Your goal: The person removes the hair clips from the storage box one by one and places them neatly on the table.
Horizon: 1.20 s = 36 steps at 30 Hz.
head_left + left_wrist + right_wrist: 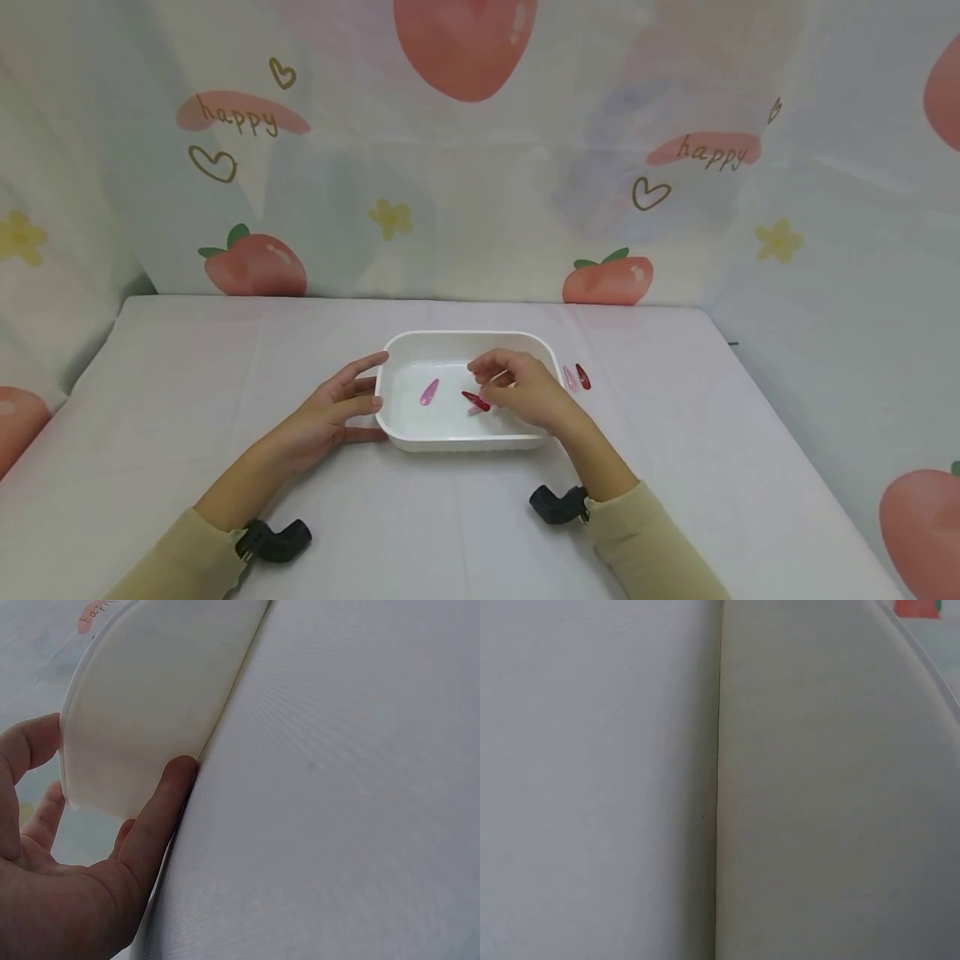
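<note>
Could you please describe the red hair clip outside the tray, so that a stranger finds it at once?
On the white table stands a white tray. Just outside its right end, a pink hair clip and a red hair clip lie side by side. Yours is the red one: darker and farther from the tray.

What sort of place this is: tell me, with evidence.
Probably a small staged recording booth: a white cloth-covered table, pale cloth-like hangings on three sides printed with red fruit, and curved black devices at both wrists.
</note>
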Motion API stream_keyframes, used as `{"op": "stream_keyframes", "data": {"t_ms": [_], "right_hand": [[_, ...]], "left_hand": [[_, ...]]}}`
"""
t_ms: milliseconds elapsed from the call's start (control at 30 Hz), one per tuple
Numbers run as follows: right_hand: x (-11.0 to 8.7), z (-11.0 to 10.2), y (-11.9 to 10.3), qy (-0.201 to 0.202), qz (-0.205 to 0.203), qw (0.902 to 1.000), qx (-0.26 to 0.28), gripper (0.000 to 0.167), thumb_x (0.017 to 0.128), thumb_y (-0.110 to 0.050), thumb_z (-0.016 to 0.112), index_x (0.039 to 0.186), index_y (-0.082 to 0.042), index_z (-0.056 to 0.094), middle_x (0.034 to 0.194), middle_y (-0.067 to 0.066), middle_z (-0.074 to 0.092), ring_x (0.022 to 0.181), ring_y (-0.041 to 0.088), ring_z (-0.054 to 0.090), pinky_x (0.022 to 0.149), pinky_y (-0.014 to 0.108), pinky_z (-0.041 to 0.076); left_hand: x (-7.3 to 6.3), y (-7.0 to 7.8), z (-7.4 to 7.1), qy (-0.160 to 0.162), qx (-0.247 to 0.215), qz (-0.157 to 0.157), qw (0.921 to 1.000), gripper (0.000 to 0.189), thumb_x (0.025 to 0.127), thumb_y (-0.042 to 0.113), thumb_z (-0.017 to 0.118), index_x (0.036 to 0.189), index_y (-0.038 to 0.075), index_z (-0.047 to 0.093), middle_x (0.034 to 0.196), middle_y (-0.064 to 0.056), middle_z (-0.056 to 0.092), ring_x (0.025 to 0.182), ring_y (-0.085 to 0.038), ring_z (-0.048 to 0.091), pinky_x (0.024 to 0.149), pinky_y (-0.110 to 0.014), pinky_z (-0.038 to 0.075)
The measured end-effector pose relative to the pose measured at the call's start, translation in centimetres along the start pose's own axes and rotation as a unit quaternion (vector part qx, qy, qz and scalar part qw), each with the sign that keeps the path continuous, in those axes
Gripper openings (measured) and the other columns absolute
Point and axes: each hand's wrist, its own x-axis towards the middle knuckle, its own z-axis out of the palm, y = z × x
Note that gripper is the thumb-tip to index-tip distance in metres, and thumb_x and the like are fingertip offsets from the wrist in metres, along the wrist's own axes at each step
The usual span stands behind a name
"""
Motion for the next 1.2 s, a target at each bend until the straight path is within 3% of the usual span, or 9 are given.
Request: {"op": "stream_keyframes", "data": {"t_ms": [367, 767, 1200], "right_hand": [[-0.2, 0.6, 0.1, -0.028, 0.009, 0.9942, -0.103, 0.028, 0.089, -0.009, 0.071, 0.115, -0.017, 0.072, 0.103, -0.004, 0.07, 0.095, 0.013, 0.062, 0.092, 0.033, 0.051], [-0.1, 1.3, 0.0, -0.021, -0.002, 0.983, -0.182, 0.032, 0.08, 0.0, 0.07, 0.107, -0.019, 0.074, 0.087, -0.007, 0.066, 0.079, 0.011, 0.057, 0.075, 0.027, 0.051], [0.1, 1.2, 0.0, -0.027, -0.031, 0.9758, -0.215, 0.022, 0.083, -0.01, 0.077, 0.104, -0.018, 0.073, 0.079, -0.008, 0.064, 0.07, 0.008, 0.056, 0.071, 0.025, 0.049]], "left_hand": [[0.1, -0.4, -0.1, 0.0, -0.001, -0.003, 1.0, 0.069, 0.099, 0.008, 0.058, 0.158, 0.023, 0.025, 0.156, -0.02, 0.028, 0.13, -0.038, 0.048, 0.094, -0.054, 0.054], [-0.1, -0.7, -0.2, 0.001, -0.011, 0.001, 0.9999, 0.067, 0.099, 0.007, 0.058, 0.157, 0.023, 0.028, 0.156, -0.021, 0.029, 0.129, -0.035, 0.05, 0.094, -0.054, 0.054], [0.1, -0.4, -0.2, -0.005, -0.006, 0.007, 0.9999, 0.067, 0.099, 0.008, 0.059, 0.157, 0.022, 0.028, 0.155, -0.021, 0.03, 0.128, -0.035, 0.05, 0.094, -0.054, 0.054]]}}
